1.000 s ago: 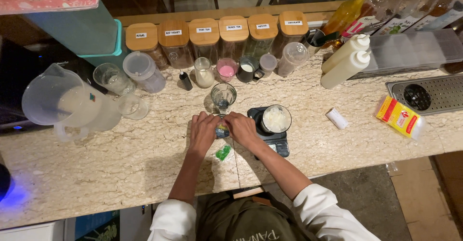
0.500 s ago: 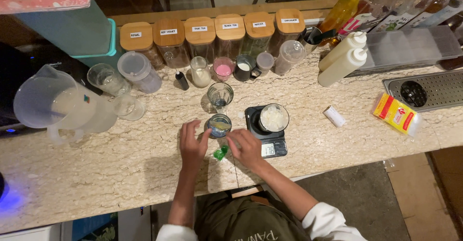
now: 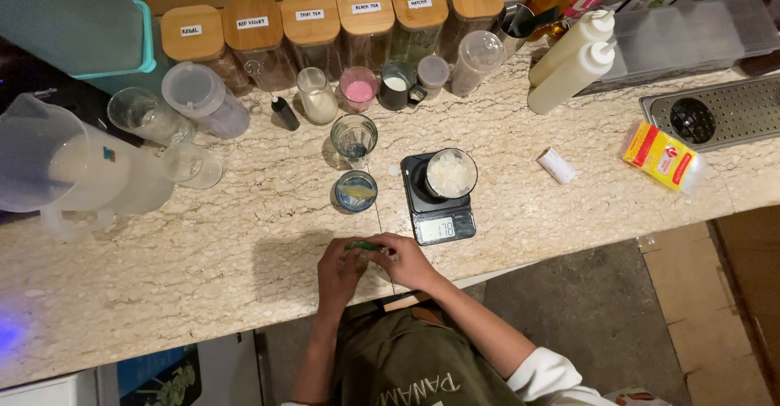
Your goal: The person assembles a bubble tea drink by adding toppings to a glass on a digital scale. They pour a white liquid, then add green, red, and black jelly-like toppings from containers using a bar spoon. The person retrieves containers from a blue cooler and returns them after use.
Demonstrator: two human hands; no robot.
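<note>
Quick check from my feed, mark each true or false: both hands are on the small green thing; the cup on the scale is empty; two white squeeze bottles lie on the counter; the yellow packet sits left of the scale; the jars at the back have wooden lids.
1. Both hands, left hand and right hand, are on the small green thing. True.
2. The cup on the scale is empty. False: it holds something white.
3. Two white squeeze bottles lie on the counter. True.
4. The yellow packet sits left of the scale. False: it is to the right, near the metal drain tray.
5. The jars at the back have wooden lids. True.
</note>
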